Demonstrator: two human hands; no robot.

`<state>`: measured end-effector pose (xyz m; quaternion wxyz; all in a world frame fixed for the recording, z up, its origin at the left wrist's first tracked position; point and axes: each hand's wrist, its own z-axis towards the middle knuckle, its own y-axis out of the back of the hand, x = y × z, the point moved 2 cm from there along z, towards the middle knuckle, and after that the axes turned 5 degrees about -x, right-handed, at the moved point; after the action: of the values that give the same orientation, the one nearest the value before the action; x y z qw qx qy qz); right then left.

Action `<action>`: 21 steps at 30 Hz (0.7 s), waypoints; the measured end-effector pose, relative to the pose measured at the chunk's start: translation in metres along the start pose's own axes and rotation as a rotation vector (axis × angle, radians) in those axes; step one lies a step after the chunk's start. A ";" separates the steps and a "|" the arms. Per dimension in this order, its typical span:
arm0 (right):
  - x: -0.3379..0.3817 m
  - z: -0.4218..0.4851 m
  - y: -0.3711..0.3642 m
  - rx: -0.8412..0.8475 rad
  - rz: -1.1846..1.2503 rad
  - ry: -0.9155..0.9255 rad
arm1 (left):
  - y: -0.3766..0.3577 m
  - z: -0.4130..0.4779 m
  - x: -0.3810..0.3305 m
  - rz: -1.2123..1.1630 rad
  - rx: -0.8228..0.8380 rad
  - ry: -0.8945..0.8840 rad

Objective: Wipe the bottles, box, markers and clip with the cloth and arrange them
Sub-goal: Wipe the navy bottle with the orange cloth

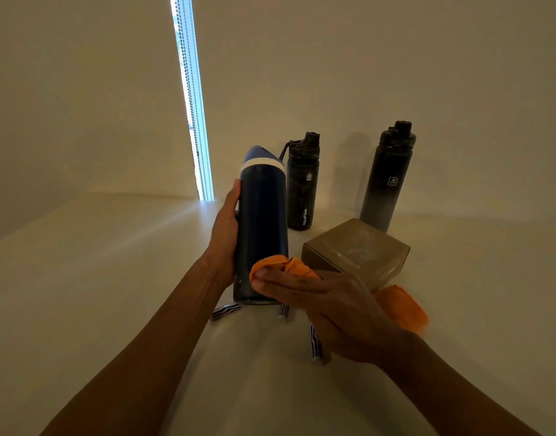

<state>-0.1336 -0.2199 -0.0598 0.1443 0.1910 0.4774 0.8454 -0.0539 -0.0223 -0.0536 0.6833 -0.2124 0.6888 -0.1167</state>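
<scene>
My left hand (pixel 224 237) grips a tall navy bottle (pixel 261 221) with a blue cap and white band, held upright just above the table. My right hand (pixel 327 305) holds an orange cloth (pixel 281 265) and presses it against the bottle's lower right side; the rest of the cloth hangs out behind my wrist. Two black bottles stand farther back, a shorter one (pixel 303 187) and a taller one (pixel 386 180). A brown cardboard box (pixel 358 251) sits to the right. Striped markers (pixel 224 310) lie under the bottle, another (pixel 315 346) beside my right wrist. I see no clip.
The pale table (pixel 97 278) runs up to light walls at the back. A narrow bright window gap with a bead chain (pixel 193 121) runs down the far corner.
</scene>
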 end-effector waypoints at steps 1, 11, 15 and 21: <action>-0.002 0.000 -0.003 0.022 -0.008 0.010 | 0.003 0.003 0.000 -0.001 -0.003 0.001; -0.008 -0.002 -0.004 0.055 -0.074 -0.017 | 0.002 -0.003 -0.013 -0.051 -0.018 -0.002; -0.013 -0.001 -0.008 0.103 -0.073 -0.110 | -0.005 -0.002 -0.018 -0.124 0.050 -0.025; -0.017 0.005 0.005 -0.096 -0.101 -0.104 | -0.021 -0.021 -0.012 0.035 0.026 0.059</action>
<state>-0.1165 -0.2265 -0.0565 0.2202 0.2031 0.4371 0.8481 -0.0725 -0.0386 -0.0322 0.6674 -0.1881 0.7105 -0.1200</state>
